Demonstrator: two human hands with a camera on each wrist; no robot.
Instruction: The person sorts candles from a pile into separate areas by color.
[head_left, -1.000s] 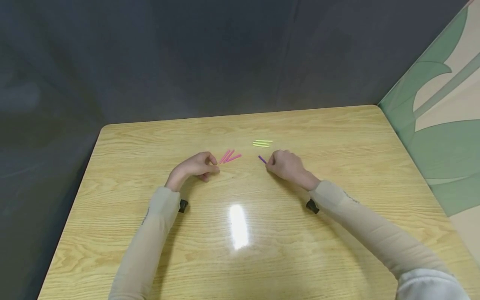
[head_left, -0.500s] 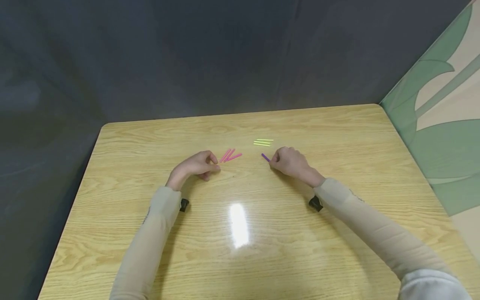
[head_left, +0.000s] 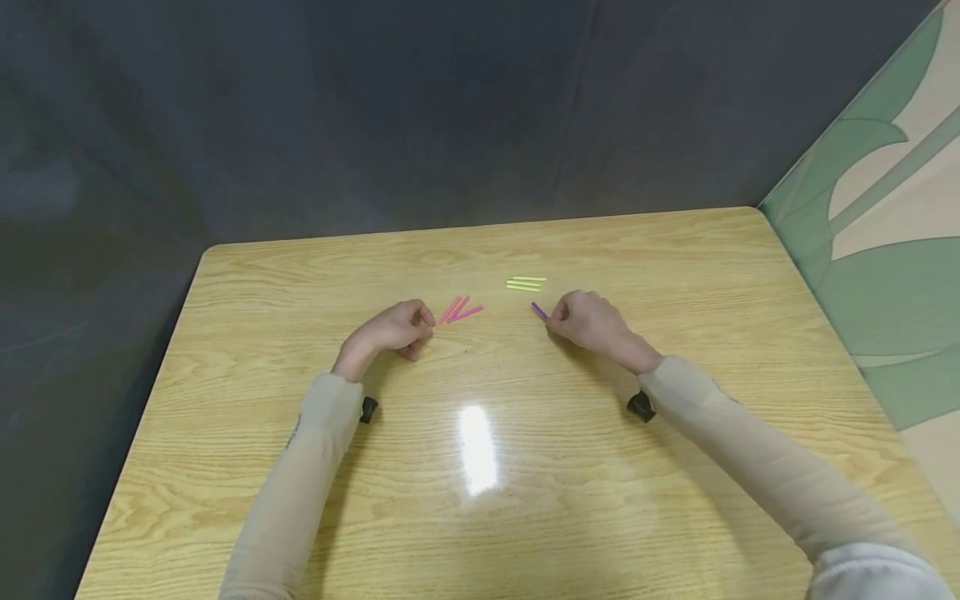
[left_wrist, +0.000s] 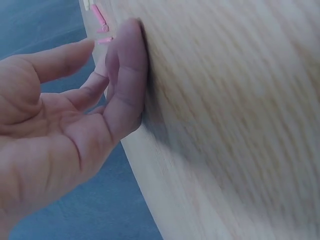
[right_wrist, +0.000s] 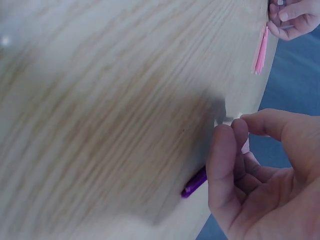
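My right hand is low over the table, fingers bent, its fingertips at some thin purple sticks that it holds near the surface. In the right wrist view the ends of the purple sticks stick out past the fingers, which hide the rest; they look like more than one. Thumb and fingers loosely curled, my left hand rests at the table with nothing in it. Just past its fingertips, several pink sticks lie fanned out. A few yellow sticks lie side by side farther back.
The wooden table has its far edge against a dark cloth. A leaf-patterned wall runs along the right side. Glare falls on the tabletop between the forearms.
My right hand has slid slightly right and away from me, and the purple sticks have shifted with it. The left hand stays nearly in place, its thumb drawn back a little. Pink and yellow sticks stay put.
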